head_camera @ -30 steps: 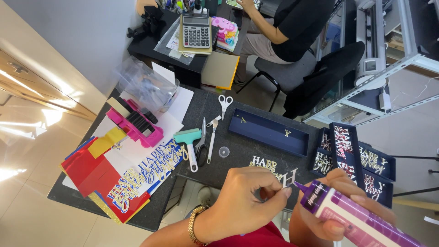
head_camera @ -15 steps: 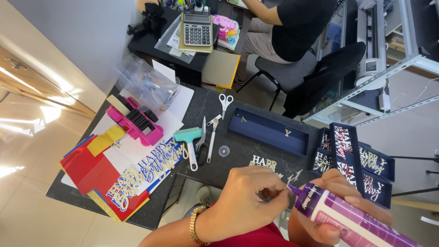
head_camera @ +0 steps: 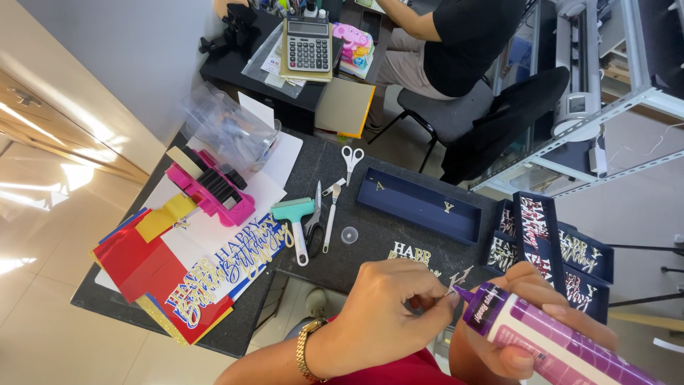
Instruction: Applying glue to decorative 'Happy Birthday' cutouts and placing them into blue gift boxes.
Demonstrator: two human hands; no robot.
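Left hand point(head_camera: 381, 317) grip pinches a small gold cutout point(head_camera: 456, 279) at the nozzle of the purple glue tube point(head_camera: 541, 339), right hand point(head_camera: 531, 324) wrapped round it, steadied just beside the navy tray point(head_camera: 420, 207) on the bench point(head_camera: 385, 235).

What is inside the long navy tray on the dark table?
The navy tray holds two small gold cut-out letters, one near its left end and one toward the right. Its floor otherwise looks bare; the strip behind the near wall is hidden.
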